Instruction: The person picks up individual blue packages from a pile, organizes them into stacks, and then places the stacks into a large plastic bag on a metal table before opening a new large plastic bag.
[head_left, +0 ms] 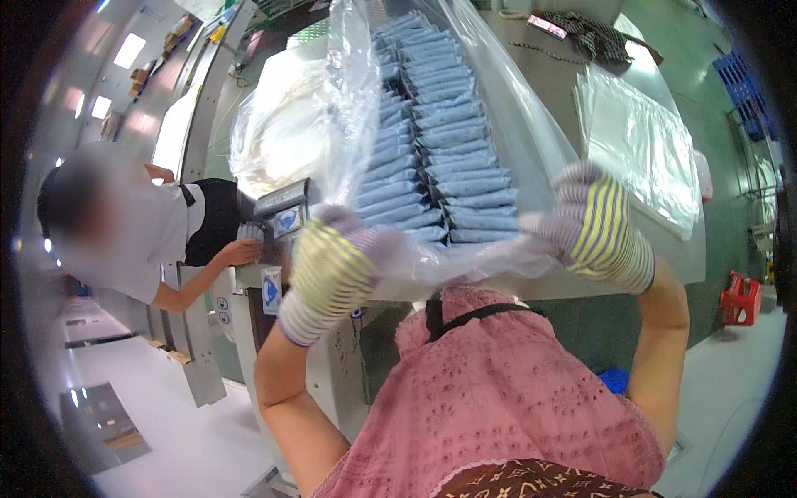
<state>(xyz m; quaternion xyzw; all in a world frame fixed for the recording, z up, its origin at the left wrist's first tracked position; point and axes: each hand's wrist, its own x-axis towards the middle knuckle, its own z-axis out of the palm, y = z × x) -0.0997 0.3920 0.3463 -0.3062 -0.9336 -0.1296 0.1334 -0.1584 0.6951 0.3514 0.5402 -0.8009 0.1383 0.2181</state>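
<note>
A large clear plastic bag (525,104) lies on the table in front of me. Blue flat packets (475,183) are packed inside it in two long rows, with a dark gap between them. Both my hands wear striped white, grey and yellow knit gloves. At the near left corner, my left hand (336,257) is closed on the bag's edge, slightly blurred. My right hand (596,222) pinches the same edge at the near right corner. Between them the loose film of the bag's mouth stretches just beyond the packets' near end.
A stack of clear plastic bags (639,149) lies on the right of the table. More crumpled white plastic (286,124) is at the left. A co-worker (124,224) stands at the left, one hand by small blue packets. A red stool (740,299) stands on the floor at right.
</note>
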